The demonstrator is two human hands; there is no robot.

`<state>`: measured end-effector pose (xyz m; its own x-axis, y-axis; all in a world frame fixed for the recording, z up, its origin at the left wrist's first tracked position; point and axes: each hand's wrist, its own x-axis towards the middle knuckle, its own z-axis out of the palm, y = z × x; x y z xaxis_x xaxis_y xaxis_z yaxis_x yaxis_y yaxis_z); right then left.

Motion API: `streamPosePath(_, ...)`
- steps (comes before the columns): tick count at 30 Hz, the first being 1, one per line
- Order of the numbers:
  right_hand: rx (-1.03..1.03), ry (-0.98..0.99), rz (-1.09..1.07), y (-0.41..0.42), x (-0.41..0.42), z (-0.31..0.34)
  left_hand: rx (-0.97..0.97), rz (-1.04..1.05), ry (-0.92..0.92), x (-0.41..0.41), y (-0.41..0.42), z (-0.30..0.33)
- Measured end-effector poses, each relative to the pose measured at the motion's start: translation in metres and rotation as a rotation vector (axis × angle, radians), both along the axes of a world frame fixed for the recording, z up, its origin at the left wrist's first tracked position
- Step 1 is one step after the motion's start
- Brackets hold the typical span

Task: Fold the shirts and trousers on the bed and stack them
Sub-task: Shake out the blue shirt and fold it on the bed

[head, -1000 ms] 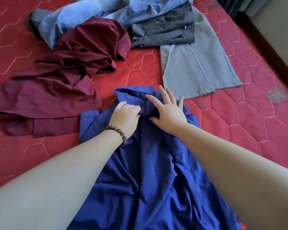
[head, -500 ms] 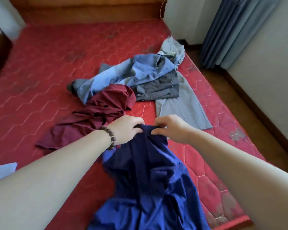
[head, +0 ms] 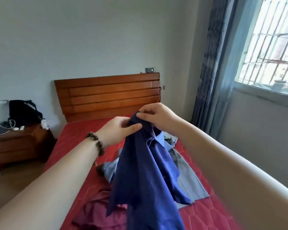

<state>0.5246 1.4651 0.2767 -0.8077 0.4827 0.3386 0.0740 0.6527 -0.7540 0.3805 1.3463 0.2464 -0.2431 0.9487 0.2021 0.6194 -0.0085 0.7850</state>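
A dark blue shirt hangs in the air above the red bed, held at its top by both hands. My left hand, with a bead bracelet at the wrist, pinches the cloth from the left. My right hand grips the top edge just above and to the right. Behind the hanging shirt lie a light blue garment, grey trousers and a maroon garment, each partly hidden by it.
A wooden headboard stands at the far end of the bed. Left of the bed is a wooden nightstand with a black bag and cables. A curtain and barred window are on the right.
Both hands have lifted the blue shirt off the bed and high into the air. The view has tilted up from the mattress to the headboard and wall.
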Motion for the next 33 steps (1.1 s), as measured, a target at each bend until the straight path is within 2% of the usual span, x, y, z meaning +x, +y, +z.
streamPosePath(3,0.109,0.009,0.039,-0.026,0.003,0.049,0.171,-0.031,-0.082,0.002,-0.018,0.041)
streamPosePath(6,0.178,0.117,-0.01,-0.045,0.007,0.075,0.24,-0.035,-0.037,0.001,-0.035,0.07)
streamPosePath(9,0.02,0.237,-0.014,-0.052,0.009,0.079,0.308,-0.093,-0.048,0.003,-0.054,0.092)
streamPosePath(11,-0.018,0.099,0.064,-0.05,0.012,0.072,0.338,-0.088,-0.029,0.005,-0.065,0.105)
streamPosePath(14,0.061,-0.156,0.188,-0.053,0.016,0.052,0.352,-0.035,0.033,0.005,-0.082,0.123)
streamPosePath(18,0.088,-0.225,0.166,-0.062,0.017,0.041,0.27,-0.007,0.175,-0.002,-0.108,0.138)
streamPosePath(21,-0.026,-0.257,0.242,-0.065,0.021,0.044,0.271,0.075,0.219,-0.014,-0.128,0.142)
streamPosePath(23,-0.183,-0.256,0.297,-0.068,0.021,0.043,0.285,0.141,0.246,-0.021,-0.142,0.144)
streamPosePath(27,-0.643,-0.026,0.294,-0.08,0.015,0.048,0.241,0.267,0.335,-0.036,-0.167,0.143)
streamPosePath(30,-0.719,-0.003,0.27,-0.088,0.01,0.055,0.163,0.397,0.41,-0.049,-0.18,0.137)
streamPosePath(33,-0.678,-0.037,0.482,-0.088,0.013,0.064,0.189,0.421,0.398,-0.06,-0.192,0.134)
